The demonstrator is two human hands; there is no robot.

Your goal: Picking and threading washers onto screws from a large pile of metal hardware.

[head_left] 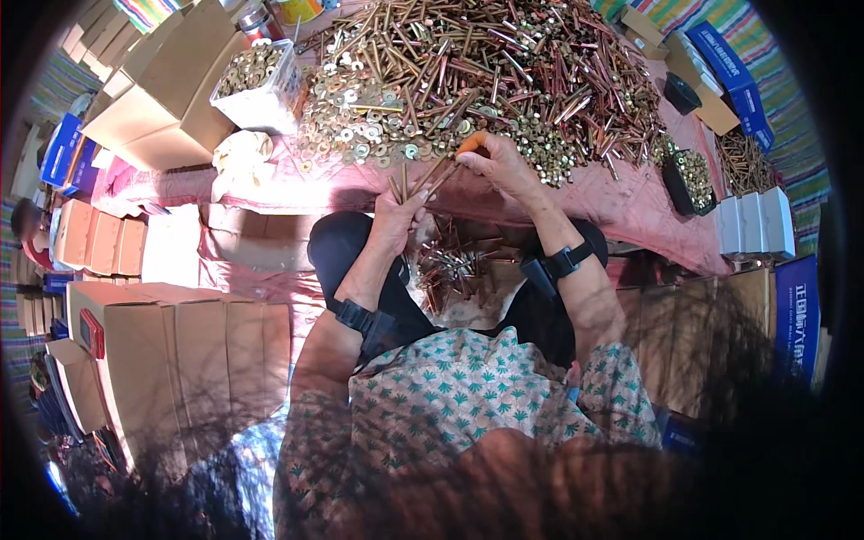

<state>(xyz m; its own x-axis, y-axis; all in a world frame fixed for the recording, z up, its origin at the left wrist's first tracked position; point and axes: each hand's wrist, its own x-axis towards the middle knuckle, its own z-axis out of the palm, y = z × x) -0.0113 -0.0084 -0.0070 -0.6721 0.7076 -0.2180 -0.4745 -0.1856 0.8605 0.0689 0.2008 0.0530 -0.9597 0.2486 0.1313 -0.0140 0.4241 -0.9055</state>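
Note:
My left hand (pixel 394 223) is closed around several long brass-coloured bolts (pixel 405 184), which fan out above its fingers. Beside it, my right hand (pixel 504 169) pinches the far end of one bolt (pixel 439 180) between thumb and forefinger, and an orange cover shows on a fingertip. Whether a small nut or washer sits in that pinch is too small to tell. Just beyond the hands lie loose flat washers (pixel 360 135) and small nuts (pixel 549 148). Behind them rises a large heap of bolts (pixel 486 54) on the pink cloth (pixel 594 200).
Between my knees lies another pile of bolts (pixel 454 270). A clear tub (pixel 261 103) of washers stands at the left, near cardboard boxes (pixel 166 99). To the right are a black tray (pixel 681 187) of nuts, white boxes (pixel 756 225) and blue boxes (pixel 733 76).

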